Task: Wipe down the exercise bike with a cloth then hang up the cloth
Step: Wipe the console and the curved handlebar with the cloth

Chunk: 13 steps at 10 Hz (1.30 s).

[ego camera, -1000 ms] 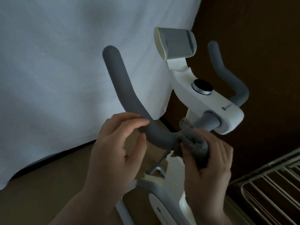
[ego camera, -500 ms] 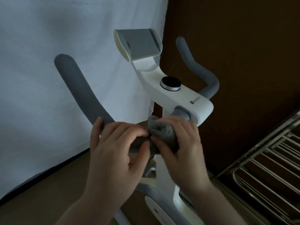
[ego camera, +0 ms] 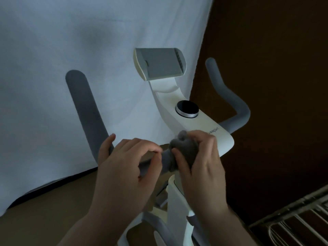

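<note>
The white exercise bike stands in front of me, with a round black knob on its console and a grey phone holder above. Its left grey handlebar curves up at the left, the right handlebar at the right. My right hand is closed on a bunched grey cloth, wrapped around the handlebar where it meets the console. My left hand grips the same bar just to the left, almost touching the cloth.
A white sheet hangs behind the bike on the left. A dark brown wall fills the right. A metal wire rack sits at the bottom right. The bike's white frame runs down between my arms.
The cloth in my right hand has slid along the bar toward the console, and my left hand has closed onto the bar beside it. My head view shifted sideways between frames.
</note>
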Motion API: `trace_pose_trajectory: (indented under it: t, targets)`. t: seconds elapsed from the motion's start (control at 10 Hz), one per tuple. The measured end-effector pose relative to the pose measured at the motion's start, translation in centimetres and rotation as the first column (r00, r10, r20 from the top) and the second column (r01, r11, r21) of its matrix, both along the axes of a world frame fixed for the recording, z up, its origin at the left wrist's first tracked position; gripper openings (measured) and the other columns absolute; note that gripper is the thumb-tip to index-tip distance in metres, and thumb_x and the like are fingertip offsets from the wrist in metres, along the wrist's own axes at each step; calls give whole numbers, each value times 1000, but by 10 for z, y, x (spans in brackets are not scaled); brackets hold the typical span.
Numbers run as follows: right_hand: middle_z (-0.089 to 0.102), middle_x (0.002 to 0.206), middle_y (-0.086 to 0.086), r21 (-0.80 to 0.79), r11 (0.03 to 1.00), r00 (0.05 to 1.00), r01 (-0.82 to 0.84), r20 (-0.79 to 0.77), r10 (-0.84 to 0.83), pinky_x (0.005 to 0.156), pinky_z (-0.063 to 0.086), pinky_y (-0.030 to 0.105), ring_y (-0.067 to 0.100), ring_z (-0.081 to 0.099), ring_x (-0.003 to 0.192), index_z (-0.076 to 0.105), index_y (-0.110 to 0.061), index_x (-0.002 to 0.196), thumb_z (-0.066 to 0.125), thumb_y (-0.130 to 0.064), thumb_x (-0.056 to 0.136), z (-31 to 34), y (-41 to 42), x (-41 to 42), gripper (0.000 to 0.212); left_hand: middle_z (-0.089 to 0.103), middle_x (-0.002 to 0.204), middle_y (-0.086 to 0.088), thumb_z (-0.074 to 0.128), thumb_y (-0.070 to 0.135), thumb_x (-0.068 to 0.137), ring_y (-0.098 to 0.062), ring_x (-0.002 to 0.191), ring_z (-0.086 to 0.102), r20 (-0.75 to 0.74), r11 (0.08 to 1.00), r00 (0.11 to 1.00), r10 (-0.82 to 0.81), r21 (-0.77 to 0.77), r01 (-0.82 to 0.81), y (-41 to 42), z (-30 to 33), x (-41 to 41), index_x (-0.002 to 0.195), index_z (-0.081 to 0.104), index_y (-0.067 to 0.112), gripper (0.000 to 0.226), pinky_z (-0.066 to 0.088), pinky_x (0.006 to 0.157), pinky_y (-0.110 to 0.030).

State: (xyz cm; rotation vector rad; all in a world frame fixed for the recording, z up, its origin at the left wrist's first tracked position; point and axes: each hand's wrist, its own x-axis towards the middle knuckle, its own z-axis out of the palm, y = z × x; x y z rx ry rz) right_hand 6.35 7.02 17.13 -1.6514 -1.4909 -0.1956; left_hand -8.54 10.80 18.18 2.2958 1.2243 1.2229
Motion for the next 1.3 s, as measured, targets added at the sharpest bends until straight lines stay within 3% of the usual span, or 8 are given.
trace_pose_trajectory:
  t: [0.3,0.4,0.5,0.6,0.9,1.1,1.2,1.3]
  targets:
    - [52,114,-10,21,991,985,-132,112,129,73,59,36,13,56,103,49,-34,118,72,-35,79,5,-10,20,45,59,84,21,44,38,85,-3,75,59,87,999,996,32,19,-34,0,8,26,90,68,23,29,54,67,-36]
    - [52,115,-18,83,990,992,-115,-38,119,78,57,35,9,55,104,48,-32,120,68,-40,73,15,-15,42,52,57,78,21,45,37,83,-3,65,54,95,998,995,23,57,-29,2,9,40,91,65,25,24,53,57,-30]
    - [60,103,-7,111,994,999,-10,40,6,78,51,27,7,52,97,61,-20,113,85,-21,66,17,-8,88,53,59,84,25,46,37,85,3,71,57,108,997,994,15,77,-23,4,17,60,91,64,28,21,46,64,-17]
    - [66,106,-5,36,999,1000,-11,-5,11,85,46,22,2,48,102,67,-17,115,72,-31,79,12,2,101,39,67,89,14,46,42,87,-2,79,60,100,1000,995,4,19,-6,10,25,84,93,70,20,33,41,66,-6]
    - [71,105,2,61,979,981,-194,34,192,87,51,21,11,66,94,70,-12,107,63,-24,84,13,32,118,27,63,90,16,43,52,81,3,76,55,8,987,992,124,-100,-122,29,9,101,94,69,23,41,36,63,-4]
    - [65,116,-16,-106,937,942,-334,-21,334,94,36,6,-13,49,105,62,-35,121,56,-35,89,8,47,120,33,63,86,20,44,49,81,-2,83,59,46,975,988,149,-176,-139,26,12,98,92,66,34,29,39,59,-12]
    - [72,106,-11,-173,973,983,-150,75,165,93,40,17,-5,56,99,70,-34,110,54,-53,88,12,44,101,33,64,85,21,40,52,79,-1,86,60,70,970,987,142,-210,-125,25,14,98,89,65,38,30,46,65,-18]
    - [65,114,-12,-57,880,878,-471,66,474,92,42,15,-3,54,106,61,-27,119,53,-37,94,12,40,122,27,64,86,19,42,52,80,-2,86,61,67,969,994,90,-234,-72,25,15,98,89,66,36,31,53,70,-30]
